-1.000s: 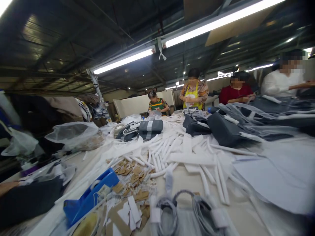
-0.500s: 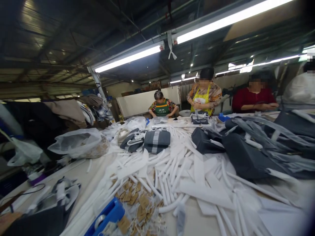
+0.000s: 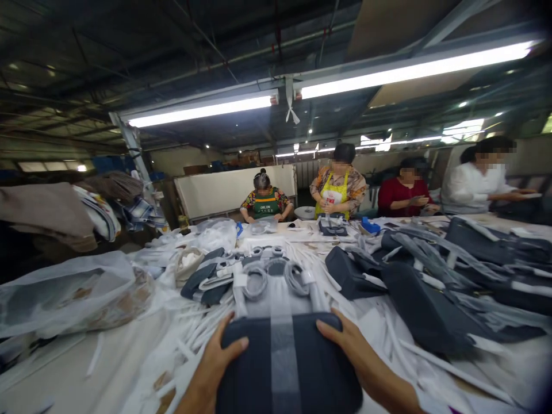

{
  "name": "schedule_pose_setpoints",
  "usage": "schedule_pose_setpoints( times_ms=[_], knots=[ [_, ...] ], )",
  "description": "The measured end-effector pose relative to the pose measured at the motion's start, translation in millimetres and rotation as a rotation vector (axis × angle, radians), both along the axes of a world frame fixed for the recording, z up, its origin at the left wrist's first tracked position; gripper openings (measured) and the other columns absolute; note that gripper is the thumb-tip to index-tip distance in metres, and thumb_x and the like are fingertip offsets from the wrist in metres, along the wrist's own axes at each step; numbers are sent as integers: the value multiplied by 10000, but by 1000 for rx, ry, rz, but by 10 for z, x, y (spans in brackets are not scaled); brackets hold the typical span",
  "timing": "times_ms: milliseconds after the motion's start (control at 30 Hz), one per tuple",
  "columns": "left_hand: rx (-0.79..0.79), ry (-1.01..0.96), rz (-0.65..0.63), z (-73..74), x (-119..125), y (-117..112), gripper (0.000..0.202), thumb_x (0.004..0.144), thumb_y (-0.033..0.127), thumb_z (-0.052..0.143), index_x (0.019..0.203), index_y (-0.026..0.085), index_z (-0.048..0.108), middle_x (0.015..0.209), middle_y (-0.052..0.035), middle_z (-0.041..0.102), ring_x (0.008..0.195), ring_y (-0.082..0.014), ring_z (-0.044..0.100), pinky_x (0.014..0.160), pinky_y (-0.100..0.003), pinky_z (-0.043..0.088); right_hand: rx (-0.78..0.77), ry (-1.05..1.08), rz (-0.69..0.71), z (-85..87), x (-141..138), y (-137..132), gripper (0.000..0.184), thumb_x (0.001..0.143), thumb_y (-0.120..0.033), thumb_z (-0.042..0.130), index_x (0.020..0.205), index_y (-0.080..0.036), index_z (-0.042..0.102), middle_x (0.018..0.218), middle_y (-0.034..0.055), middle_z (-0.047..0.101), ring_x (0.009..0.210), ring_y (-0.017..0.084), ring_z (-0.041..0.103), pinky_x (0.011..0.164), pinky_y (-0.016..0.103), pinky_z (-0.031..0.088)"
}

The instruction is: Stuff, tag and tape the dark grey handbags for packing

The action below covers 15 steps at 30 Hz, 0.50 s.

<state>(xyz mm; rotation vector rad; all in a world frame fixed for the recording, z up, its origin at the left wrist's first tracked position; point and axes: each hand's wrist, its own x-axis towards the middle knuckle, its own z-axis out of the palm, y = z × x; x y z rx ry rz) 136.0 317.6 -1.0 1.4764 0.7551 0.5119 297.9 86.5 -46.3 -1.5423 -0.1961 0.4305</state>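
Observation:
A dark navy handbag with a pale wrapping strip down its middle is held in front of me. My left hand grips its left edge, thumb on the near face. My right hand clasps the right upper corner, its thumb also on the face; the other fingers of both hands are mostly hidden behind the bag. Above its top edge rise wrapped, coiled straps. Just beyond lie more dark bags on white padding strips.
Dark bags with plastic-wrapped straps are heaped on the right. A clear plastic bag lies to the left. White foam strips cover much of the table. Several co-workers sit or stand across it, one in a yellow apron.
Both my hands and the navy bag they hold have come into view at the bottom centre. My view has turned to the right; the blue tape dispenser and tags are no longer visible.

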Motion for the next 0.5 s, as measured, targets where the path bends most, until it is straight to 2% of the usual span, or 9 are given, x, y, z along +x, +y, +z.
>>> schedule_pose_setpoints(
  times_ms=[100, 133, 200, 267, 367, 433, 500],
  knots=[
    [13, -25, -63, 283, 753, 709, 741, 716, 161, 712, 1381, 188, 387, 976, -78, 703, 748, -186, 688, 737, -323, 568, 215, -48, 41, 270, 724, 868, 657, 594, -461, 762, 1159, -177, 585, 1102, 97, 667, 1047, 272, 613, 898, 381, 504],
    [37, -19, -75, 341, 998, 939, 757, 723, 155, 708, 1395, 194, 362, 927, -58, 709, 674, -165, 678, 668, -305, 568, 250, -66, 58, 321, 968, 1141, 633, 593, -439, 769, 1139, -174, 587, 1062, 89, 676, 1005, 265, 624, 864, 373, 515],
    [69, -34, -125, 357, 1485, 1421, 747, 758, 153, 682, 1410, 216, 323, 875, -4, 714, 659, -142, 672, 646, -301, 562, 273, -95, 63, 325, 1465, 1656, 637, 593, -407, 778, 1148, -178, 565, 1023, 68, 678, 958, 249, 630, 820, 359, 524],
    [67, -3, -112, 222, 1962, 1917, 617, 802, 158, 629, 1366, 196, 382, 764, 45, 709, 604, -132, 654, 607, -319, 556, 248, -133, 34, 191, 1939, 2120, 675, 581, -384, 794, 1174, -188, 539, 1034, 51, 669, 959, 230, 624, 811, 338, 522],
    [41, 94, -79, -190, 2558, 2530, 452, 834, 143, 583, 1272, 118, 471, 618, 74, 677, 521, -110, 614, 561, -288, 535, 111, -143, 75, -196, 2497, 2675, 629, 626, -419, 768, 1157, -166, 545, 1028, 53, 666, 965, 228, 619, 809, 341, 516],
    [-16, 259, -82, -486, 2784, 2724, 333, 849, 157, 569, 1163, 51, 539, 560, 54, 659, 499, -112, 599, 544, -260, 522, -110, -140, 93, -480, 2739, 2926, 639, 629, -483, 757, 1128, -129, 569, 1091, 93, 648, 1052, 272, 584, 886, 397, 480],
    [51, 361, -21, -707, 2838, 2698, 245, 840, 193, 589, 1000, 8, 602, 507, 22, 634, 485, -133, 588, 516, -257, 515, -345, -167, 59, -708, 2901, 3082, 752, 592, -581, 751, 1137, -93, 577, 1239, 154, 576, 1193, 338, 484, 1000, 466, 383]
  ],
)
